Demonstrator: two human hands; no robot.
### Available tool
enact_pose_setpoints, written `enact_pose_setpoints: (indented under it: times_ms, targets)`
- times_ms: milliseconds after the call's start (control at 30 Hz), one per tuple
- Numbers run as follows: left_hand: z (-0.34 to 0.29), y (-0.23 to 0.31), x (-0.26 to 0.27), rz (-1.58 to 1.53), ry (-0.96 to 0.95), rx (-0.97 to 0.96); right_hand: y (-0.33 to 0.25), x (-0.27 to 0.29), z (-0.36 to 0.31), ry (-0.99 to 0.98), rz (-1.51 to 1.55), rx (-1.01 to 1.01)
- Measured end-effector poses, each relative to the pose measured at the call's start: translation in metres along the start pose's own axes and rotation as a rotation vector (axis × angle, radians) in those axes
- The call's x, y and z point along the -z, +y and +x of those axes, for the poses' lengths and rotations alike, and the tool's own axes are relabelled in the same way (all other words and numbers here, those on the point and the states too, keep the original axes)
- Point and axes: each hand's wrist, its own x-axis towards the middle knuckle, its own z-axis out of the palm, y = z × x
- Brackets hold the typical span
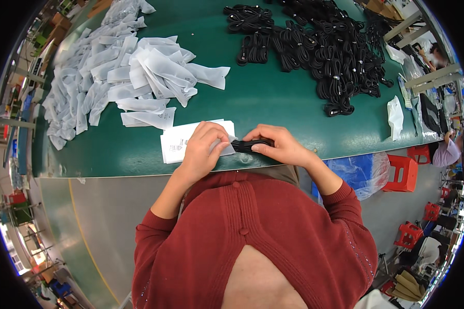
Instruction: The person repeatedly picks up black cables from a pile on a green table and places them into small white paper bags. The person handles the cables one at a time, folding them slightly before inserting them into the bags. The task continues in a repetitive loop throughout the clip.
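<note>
Close to the front edge of the green table (pixel 273 95), my right hand (pixel 282 145) is closed around a coiled black cable (pixel 245 146). The cable's left end meets the mouth of a white plastic bag (pixel 178 144), and part of that end is hidden by my fingers. My left hand (pixel 205 149) pinches the bag at its open end, thumb and fingers together. Beneath it lie more flat white bags, loosely stacked. Farther left is a heap of frosted bags (pixel 162 67), several with a dark bundle faintly showing through.
Many coiled black cables (pixel 335 62) are piled at the far right of the table. A white crumpled wrapper (pixel 395 118) lies near the right edge. Beyond that edge stand a red stool (pixel 401 174) and a plastic-covered blue bin (pixel 353 172). Another person (pixel 446 150) is at the far right.
</note>
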Motion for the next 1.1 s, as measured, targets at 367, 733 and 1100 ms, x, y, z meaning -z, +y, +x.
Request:
enact_pose_setpoints:
  times_ms: [367, 733, 1100]
  targets:
    - [0.029, 0.012, 0.032, -0.045, 0.166, 0.150, -0.015, -0.013, 0.042, 0.276, 0.014, 0.209]
    - [0.052, -0.002, 0.078, 0.270, 0.461, 0.032, 0.111, 0.096, 0.086, 0.704, -1.089, -0.293]
    - [-0.006, -0.018, -0.016, 0.221, -0.011, 0.055, 0.048, 0.034, 0.021, 0.543, -0.064, -0.181]
